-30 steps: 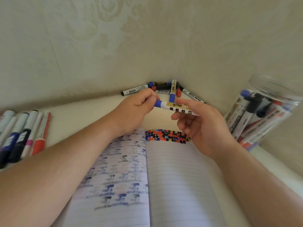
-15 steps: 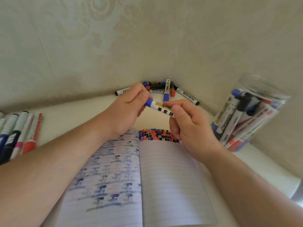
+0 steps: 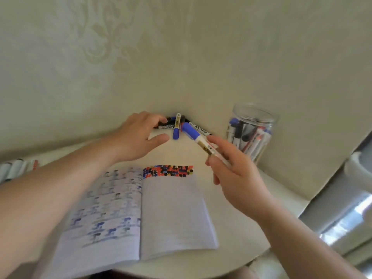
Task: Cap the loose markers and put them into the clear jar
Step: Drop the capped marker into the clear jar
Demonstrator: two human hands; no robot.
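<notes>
Above notebook [image 3: 173, 214], capped marker [image 3: 198, 139] angles up-left.

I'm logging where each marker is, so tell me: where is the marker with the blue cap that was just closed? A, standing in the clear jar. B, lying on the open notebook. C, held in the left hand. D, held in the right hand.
D: the right hand pinches the blue-capped marker in the air, short of the clear jar, while the left hand reaches open toward the marker pile.
</notes>
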